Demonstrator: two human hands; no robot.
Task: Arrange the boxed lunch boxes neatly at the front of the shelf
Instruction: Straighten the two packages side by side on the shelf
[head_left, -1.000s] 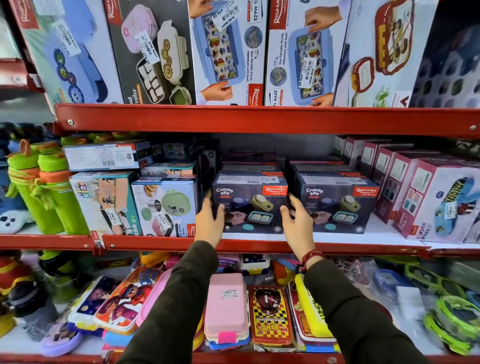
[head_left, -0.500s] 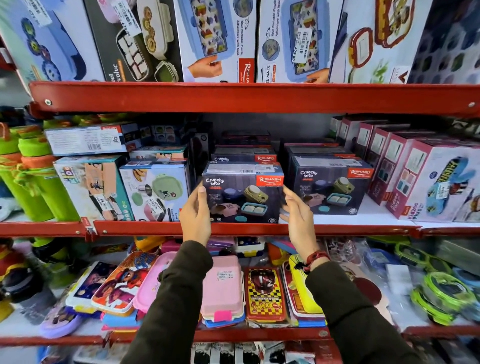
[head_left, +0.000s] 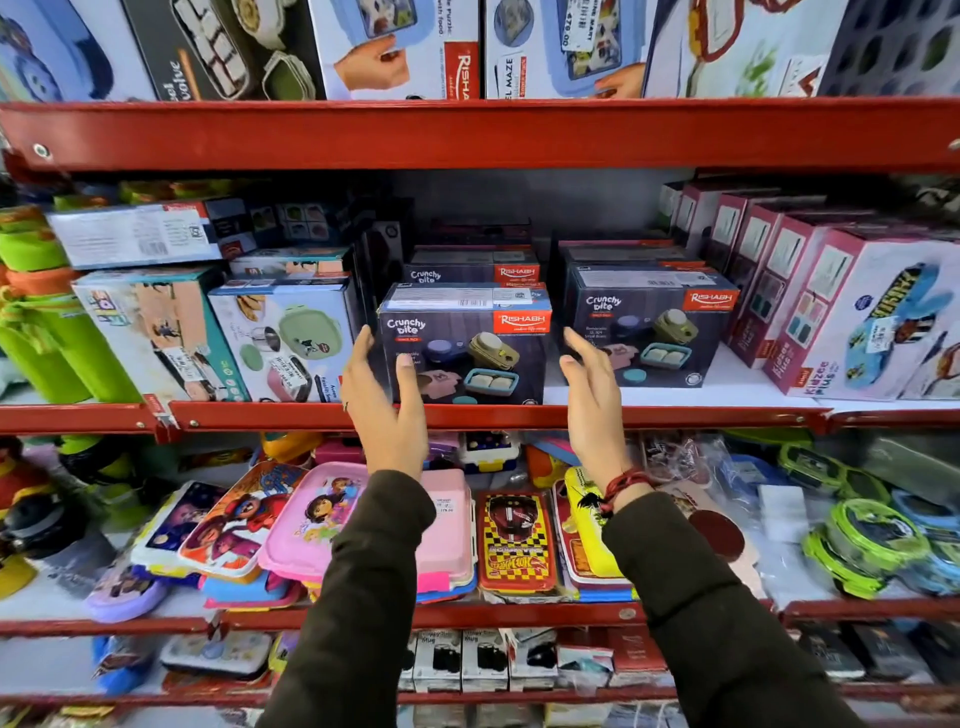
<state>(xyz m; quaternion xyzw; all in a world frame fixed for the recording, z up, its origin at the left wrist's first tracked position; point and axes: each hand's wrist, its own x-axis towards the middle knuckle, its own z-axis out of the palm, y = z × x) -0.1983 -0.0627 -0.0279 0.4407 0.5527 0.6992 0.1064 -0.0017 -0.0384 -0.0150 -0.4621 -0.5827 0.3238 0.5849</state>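
Dark navy cardboard Crunchy Bite lunch box carton (head_left: 464, 345) sits at the red metal shelf lip (head_left: 519, 417), btwn your hands. Risk: shove one side & it skews or bumps the matching navy carton (head_left: 649, 325) beside it. Left hand (head_left: 387, 400) spread at its left face; right hand (head_left: 592, 400) loose, holding nothing.

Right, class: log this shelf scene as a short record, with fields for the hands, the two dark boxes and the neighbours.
left hand: open, at left side of the front box
right hand: open, just right of that box
front box: dark Crunchy bite box, at shelf edge
second box: same design, to its right, set further back
left neighbour: white box
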